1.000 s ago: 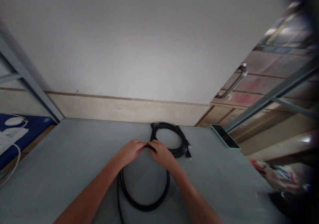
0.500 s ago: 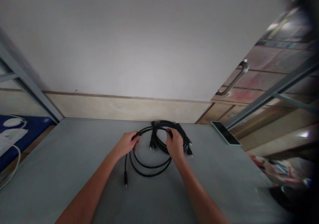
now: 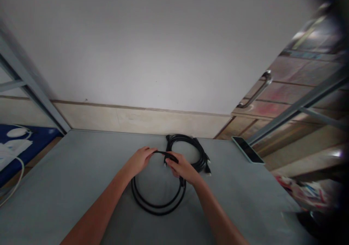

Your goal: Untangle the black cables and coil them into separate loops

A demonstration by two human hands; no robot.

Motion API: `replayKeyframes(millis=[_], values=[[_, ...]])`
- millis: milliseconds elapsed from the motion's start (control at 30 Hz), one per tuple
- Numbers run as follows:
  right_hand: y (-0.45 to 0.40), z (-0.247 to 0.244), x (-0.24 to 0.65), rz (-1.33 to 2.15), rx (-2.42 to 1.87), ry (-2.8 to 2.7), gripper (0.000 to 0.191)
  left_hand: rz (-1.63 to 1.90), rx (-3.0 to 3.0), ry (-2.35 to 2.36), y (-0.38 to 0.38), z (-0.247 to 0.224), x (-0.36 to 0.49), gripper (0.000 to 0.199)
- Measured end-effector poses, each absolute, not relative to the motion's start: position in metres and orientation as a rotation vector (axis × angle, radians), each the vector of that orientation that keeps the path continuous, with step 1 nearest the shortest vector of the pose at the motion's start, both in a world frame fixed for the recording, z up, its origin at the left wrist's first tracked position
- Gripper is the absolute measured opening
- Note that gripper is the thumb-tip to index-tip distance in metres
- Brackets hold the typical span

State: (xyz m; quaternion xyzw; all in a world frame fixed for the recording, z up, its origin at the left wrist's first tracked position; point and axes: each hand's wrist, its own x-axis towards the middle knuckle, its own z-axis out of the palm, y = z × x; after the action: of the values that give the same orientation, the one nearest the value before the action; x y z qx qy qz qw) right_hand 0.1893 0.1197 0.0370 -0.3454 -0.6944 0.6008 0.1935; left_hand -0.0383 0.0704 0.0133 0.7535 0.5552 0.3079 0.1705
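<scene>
At the far left edge of the frame, a white round object (image 3: 16, 132) lies on a blue surface (image 3: 40, 136), with a pale cord (image 3: 20, 177) curving down below it. A grey metal rail (image 3: 34, 87) slants down to the far left corner of the grey desk (image 3: 89, 165), behind which a white wall (image 3: 155, 48) fills the upper middle. Just left of the lower centre, the left hand (image 3: 140, 160) has its fingers pinching the top of a looped black cable (image 3: 158, 213), whose round loop spreads below, between the two forearms, in the lower centre. Right of it, the right hand (image 3: 181, 166) has its fingers curled around the same cable, a short span running between the hands. Beyond the right hand, partly hidden by it, a second black coil (image 3: 202, 160) lies on the desk, its plugs (image 3: 207, 169) pointing rightward. Farther right, a phone (image 3: 247, 149) with a pale green edge rests near the desk's border, below a metal handle (image 3: 256, 92).
</scene>
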Motion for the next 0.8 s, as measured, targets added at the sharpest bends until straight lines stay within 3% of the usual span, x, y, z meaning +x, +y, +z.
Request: replayKeyframes(millis=[167, 433, 800], values=[[0.119, 0.035, 0.190, 2.011, -0.987, -1.676, 0.037, 0.938, 2.044, 1.482, 0.067, 0.022, -0.028, 0.031], [0.146, 0.035, 0.204, 1.745, -0.921, -1.179, 0.046, 0.876, 1.454, 1.385, 0.068, 0.028, -0.047, 0.043], [0.149, 0.027, 0.204, 1.664, -0.862, -1.299, 0.030, 1.085, 1.247, 1.468, 0.075, 0.011, -0.049, 0.034]])
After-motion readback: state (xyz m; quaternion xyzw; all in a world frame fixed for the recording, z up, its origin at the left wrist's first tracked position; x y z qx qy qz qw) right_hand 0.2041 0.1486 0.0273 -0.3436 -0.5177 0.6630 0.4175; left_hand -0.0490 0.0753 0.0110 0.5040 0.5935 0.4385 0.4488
